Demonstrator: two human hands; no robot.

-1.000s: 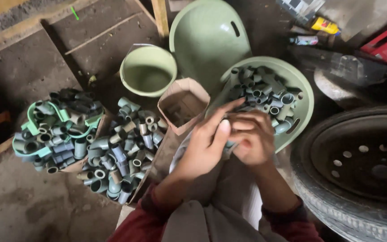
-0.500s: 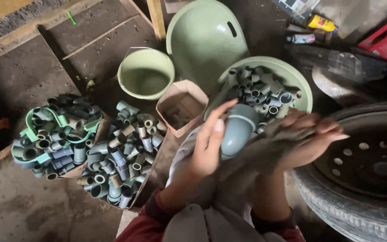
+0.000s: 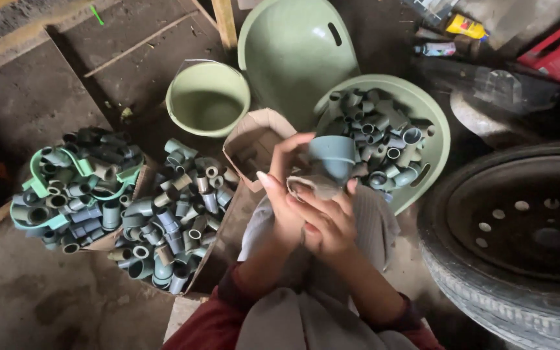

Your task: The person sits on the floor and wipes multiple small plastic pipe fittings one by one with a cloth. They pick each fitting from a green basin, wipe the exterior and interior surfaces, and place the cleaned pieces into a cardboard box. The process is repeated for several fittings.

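The grip of the left hand [image 3: 284, 194] closes around a grey plastic pipe fitting [image 3: 332, 157], held above the lap, in front of the green basin [image 3: 434, 116] full of similar fittings. The right hand [image 3: 328, 220] presses a grey cloth [image 3: 312, 186] against the lower part of the fitting. The fitting looks light, stiff and smooth, maybe a little slippery; its wide collar seems the best place to hold. Both wrists bend upward, with the fingers curled inward.
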